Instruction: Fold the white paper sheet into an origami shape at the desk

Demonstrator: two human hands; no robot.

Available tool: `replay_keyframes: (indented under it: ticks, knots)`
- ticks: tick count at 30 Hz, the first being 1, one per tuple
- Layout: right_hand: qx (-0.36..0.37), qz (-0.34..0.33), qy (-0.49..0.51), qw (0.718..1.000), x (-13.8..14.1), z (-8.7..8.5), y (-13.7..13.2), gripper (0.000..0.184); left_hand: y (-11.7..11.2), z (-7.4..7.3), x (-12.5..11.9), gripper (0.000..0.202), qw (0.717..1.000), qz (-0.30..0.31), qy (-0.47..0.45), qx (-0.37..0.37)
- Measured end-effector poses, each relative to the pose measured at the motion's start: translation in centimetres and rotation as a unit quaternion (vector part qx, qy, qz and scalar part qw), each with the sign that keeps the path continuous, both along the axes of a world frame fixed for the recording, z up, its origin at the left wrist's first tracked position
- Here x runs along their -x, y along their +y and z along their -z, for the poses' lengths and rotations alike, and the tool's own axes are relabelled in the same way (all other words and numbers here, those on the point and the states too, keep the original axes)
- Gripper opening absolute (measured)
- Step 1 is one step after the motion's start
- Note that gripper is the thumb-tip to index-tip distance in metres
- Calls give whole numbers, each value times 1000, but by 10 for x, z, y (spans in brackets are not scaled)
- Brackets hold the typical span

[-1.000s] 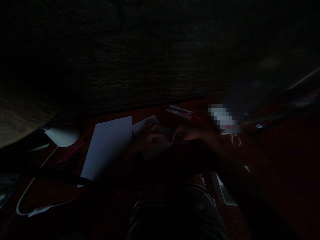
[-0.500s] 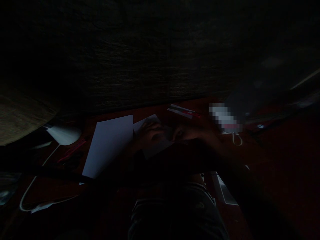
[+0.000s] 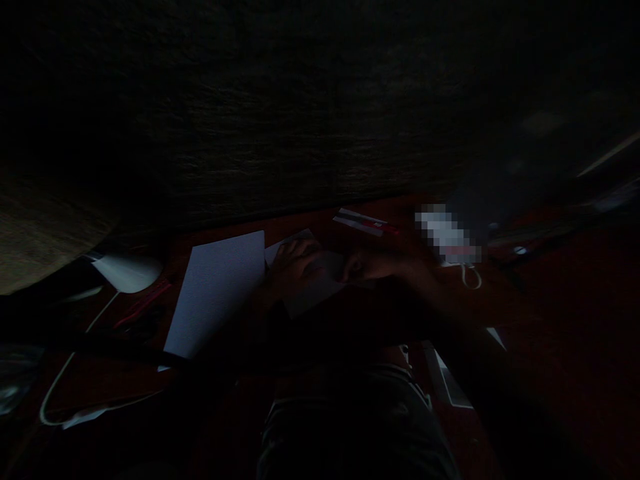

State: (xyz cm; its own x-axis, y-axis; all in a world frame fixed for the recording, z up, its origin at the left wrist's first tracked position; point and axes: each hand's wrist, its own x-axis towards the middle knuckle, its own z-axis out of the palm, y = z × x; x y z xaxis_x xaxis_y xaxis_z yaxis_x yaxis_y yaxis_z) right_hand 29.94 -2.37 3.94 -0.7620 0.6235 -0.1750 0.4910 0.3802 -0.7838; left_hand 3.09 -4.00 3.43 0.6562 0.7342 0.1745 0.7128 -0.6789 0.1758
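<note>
Paper sheet [image 3: 313, 293] lies between your hands on dark red tabletop [image 3: 560, 287], long axis slanting up-right. L hand [image 3: 295, 263] rests on top; R hand [image 3: 375, 267] meets its right edge. Hands close together; grip can't be told, too dim. Bigger white sheet [image 3: 215, 293] just left.

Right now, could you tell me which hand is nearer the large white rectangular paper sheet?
Left. The left hand sits just beside the white paper sheet; the right hand lies farther off, past the left hand.
</note>
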Motion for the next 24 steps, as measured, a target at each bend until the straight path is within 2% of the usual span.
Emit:
replay_keyframes:
  ticks: [9, 15, 20, 24]
  knots:
    - [3, 4, -19, 1000, 0, -3, -1, 33, -1, 2, -2, 47, 1000, -17, -12, -23]
    - [9, 1, 3, 1000, 0, -3, -2, 31, -2, 2, -5, 52, 1000, -15, 6, -18]
    - [1, -4, 17, 1000, 0, -5, -3, 29, -5, 3, -9, 58, 1000, 22, -10, -4]
    - [-6, -1, 9, 1000, -1, -2, -2, 30, -8, 5, -11, 53, 994, 81, -43, 52]
